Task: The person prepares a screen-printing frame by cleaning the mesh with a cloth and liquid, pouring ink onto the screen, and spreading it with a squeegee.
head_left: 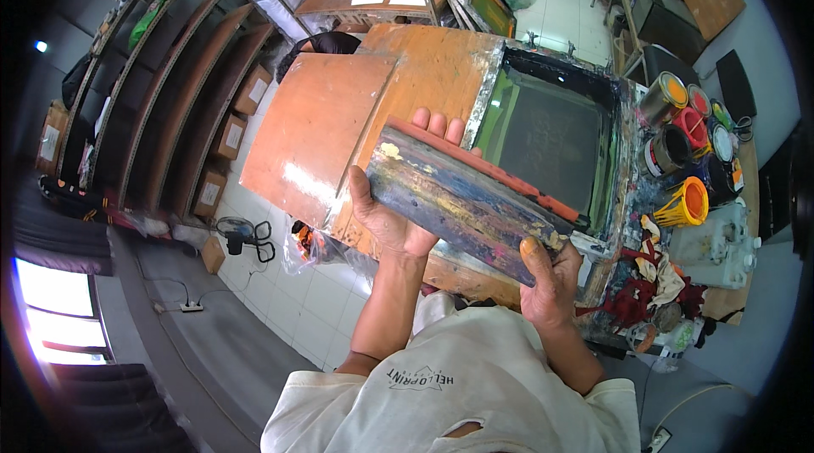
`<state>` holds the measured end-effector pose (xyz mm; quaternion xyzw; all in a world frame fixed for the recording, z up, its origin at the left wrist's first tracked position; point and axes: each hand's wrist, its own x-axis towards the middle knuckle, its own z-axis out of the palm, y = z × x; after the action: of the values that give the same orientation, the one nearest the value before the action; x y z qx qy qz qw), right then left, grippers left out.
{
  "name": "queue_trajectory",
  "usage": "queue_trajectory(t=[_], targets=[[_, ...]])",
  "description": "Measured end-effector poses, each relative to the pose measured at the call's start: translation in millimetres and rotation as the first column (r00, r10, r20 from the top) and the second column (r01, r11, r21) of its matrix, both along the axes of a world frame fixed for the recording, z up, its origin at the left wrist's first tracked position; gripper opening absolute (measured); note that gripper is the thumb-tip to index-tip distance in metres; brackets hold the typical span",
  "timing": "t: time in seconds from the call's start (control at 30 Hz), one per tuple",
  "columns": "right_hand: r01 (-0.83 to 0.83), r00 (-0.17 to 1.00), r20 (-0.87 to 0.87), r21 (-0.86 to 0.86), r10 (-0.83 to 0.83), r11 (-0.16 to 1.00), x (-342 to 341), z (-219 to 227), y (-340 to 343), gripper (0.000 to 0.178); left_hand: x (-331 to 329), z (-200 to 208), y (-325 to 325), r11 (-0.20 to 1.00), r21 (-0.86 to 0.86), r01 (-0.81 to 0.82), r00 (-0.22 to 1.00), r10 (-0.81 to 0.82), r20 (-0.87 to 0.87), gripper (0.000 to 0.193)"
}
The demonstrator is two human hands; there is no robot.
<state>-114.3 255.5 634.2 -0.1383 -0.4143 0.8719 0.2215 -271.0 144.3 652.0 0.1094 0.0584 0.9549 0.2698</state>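
Observation:
A wide screen-printing squeegee (462,207) slants across the middle of the view, its right end lower. Its handle is stained with dark, yellow and pink paint, and a red-orange blade runs along the upper edge. At its left end, my left hand (397,231) supports it from beneath, fingertips showing past the blade and thumb at the near side. My right hand (553,282) grips the right end, its paint-marked thumb on top and its other fingers mostly hidden. Beyond the squeegee, a printing screen (543,135) with green-edged dark mesh lies on the worktable.
An orange-brown board (322,114) covers the table's left part; someone's dark-clad back (335,43) shows behind it. Paint cans (668,150), an orange tub (682,203) and rags (649,283) crowd the right. Shelves (161,105) and a fan (242,237) stand left.

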Motion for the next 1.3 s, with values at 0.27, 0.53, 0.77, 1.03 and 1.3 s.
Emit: queue_trajectory(t=[0.27, 0.53, 0.77, 1.03, 1.3], targets=[[-0.028, 0.997, -0.069, -0.095, 0.021, 0.995, 0.7, -14.7, -14.5, 0.044, -10.8, 10.3, 4.8, 0.999, -0.038, -0.036, 0.973, 0.026, -0.230, 0.055], [0.100, 0.994, 0.002, 0.341, -0.108, 0.935, -7.3, 0.6, -15.7, 0.045, -12.8, -13.5, 13.3, 0.998, -0.045, 0.044, 0.996, -0.047, -0.072, 0.084], [0.135, 0.989, -0.067, 0.778, -0.134, 0.614, -30.2, 16.5, -10.4, 0.039, 19.5, -39.4, 33.6, 0.980, -0.052, 0.190, 0.968, -0.178, 0.175, 0.083], [0.198, 0.979, -0.139, 0.813, -0.149, 0.548, -47.1, 31.2, -4.5, 0.036, 17.2, -43.4, 35.7, 0.987, -0.140, 0.074, 0.967, -0.037, 0.252, 0.060], [0.182, 0.982, -0.124, 0.824, -0.143, 0.536, -51.9, 28.9, -1.0, 0.036, 12.7, -39.5, 39.3, 0.970, -0.238, 0.039, 0.971, 0.020, 0.238, 0.055]])
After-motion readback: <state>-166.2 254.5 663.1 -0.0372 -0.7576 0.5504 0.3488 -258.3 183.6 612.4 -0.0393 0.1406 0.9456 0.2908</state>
